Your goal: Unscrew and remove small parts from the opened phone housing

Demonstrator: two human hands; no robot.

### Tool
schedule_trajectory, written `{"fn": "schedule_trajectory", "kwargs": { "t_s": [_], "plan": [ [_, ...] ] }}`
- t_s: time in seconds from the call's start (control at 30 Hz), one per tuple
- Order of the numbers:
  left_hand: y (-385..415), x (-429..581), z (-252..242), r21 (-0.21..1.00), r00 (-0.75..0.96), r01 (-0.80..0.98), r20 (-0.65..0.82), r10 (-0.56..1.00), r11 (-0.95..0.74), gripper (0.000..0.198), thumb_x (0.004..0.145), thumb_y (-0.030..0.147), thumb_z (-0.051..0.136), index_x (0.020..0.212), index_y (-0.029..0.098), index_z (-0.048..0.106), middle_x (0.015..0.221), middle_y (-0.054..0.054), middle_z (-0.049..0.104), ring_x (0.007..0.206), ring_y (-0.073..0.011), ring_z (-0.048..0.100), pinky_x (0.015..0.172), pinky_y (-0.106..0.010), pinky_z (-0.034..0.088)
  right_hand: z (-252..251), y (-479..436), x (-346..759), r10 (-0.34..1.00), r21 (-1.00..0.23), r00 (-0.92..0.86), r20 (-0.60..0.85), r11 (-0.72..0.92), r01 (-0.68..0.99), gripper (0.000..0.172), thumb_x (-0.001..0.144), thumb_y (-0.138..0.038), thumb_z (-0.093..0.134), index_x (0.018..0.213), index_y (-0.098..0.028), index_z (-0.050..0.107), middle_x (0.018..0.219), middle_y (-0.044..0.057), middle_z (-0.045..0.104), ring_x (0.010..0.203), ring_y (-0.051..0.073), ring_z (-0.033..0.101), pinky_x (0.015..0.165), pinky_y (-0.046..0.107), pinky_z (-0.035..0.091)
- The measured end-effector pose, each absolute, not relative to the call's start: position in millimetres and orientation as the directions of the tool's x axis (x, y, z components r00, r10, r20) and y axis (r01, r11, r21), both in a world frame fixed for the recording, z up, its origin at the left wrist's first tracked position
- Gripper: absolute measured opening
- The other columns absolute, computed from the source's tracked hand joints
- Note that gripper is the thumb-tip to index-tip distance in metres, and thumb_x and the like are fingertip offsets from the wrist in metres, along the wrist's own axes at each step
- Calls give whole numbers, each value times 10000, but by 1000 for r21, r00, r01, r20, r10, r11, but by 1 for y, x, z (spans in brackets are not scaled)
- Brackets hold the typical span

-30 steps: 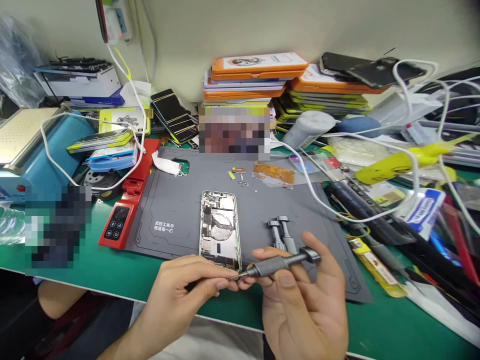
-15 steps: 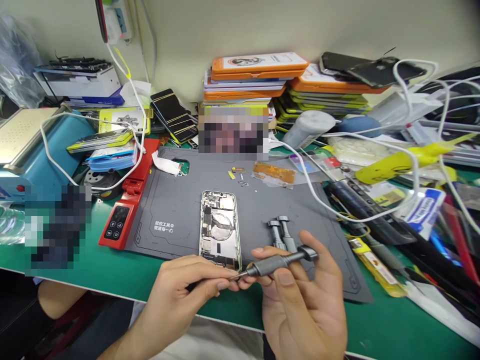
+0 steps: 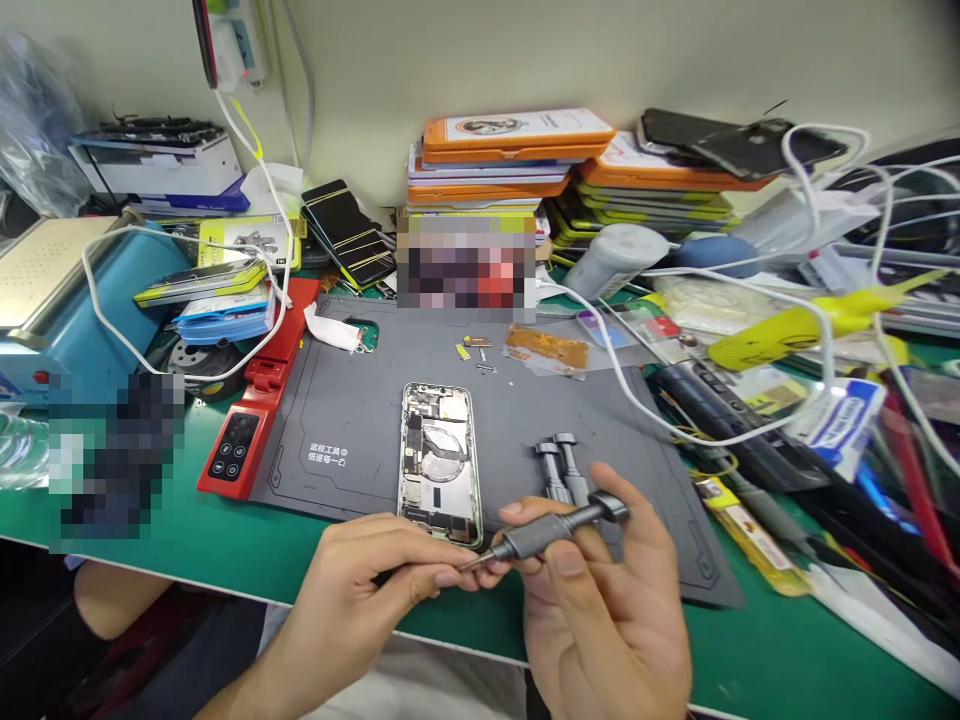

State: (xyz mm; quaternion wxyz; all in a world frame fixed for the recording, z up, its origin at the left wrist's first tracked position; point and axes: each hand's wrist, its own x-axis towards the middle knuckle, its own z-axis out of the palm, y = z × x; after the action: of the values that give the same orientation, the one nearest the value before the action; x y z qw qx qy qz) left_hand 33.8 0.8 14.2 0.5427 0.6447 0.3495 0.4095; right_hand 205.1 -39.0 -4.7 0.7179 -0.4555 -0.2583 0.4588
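An opened phone (image 3: 439, 462) lies face down on a grey work mat (image 3: 360, 420), its insides showing. My right hand (image 3: 607, 610) grips a grey metal screwdriver (image 3: 559, 528) near the table's front edge, tip pointing left. My left hand (image 3: 367, 590) pinches at that tip with thumb and forefinger; what the fingers hold, if anything, is too small to make out. Two more grey screwdrivers (image 3: 561, 468) lie on the mat just behind my right hand. Small screws and parts (image 3: 476, 350) sit further back on the mat.
A red device (image 3: 251, 420) lies left of the mat, a blue machine (image 3: 67, 300) at far left. Stacked orange boxes (image 3: 510, 150) and phones line the wall. White cables (image 3: 675, 420), a yellow tool (image 3: 802, 325) and clutter fill the right side.
Both hands have held almost the same pose; the screwdriver and my right hand drifted slightly left and down.
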Motion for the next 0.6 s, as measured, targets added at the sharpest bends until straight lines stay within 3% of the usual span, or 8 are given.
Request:
{"fn": "schedule_trajectory", "kwargs": {
  "t_s": [0.47,0.6],
  "plan": [
    [-2,30,8,982,454,-7,171,874,-188,184,1093,255,712,1184,262,872,1061,-17,877,924,-145,806,873,-207,621,-6,-38,206,900,-875,421,-113,111,-472,487,1031,-328,741,1499,-333,608,1019,52,802,627,158,733,534,268,611],
    [-1,29,9,978,445,71,144,884,-196,224,1122,292,666,1230,232,853,1010,-33,873,851,-157,794,836,-234,622,-7,-36,208,882,-868,468,-51,193,-458,435,1035,-304,719,1466,-303,655,966,50,798,599,150,703,524,269,609]
  ]
}}
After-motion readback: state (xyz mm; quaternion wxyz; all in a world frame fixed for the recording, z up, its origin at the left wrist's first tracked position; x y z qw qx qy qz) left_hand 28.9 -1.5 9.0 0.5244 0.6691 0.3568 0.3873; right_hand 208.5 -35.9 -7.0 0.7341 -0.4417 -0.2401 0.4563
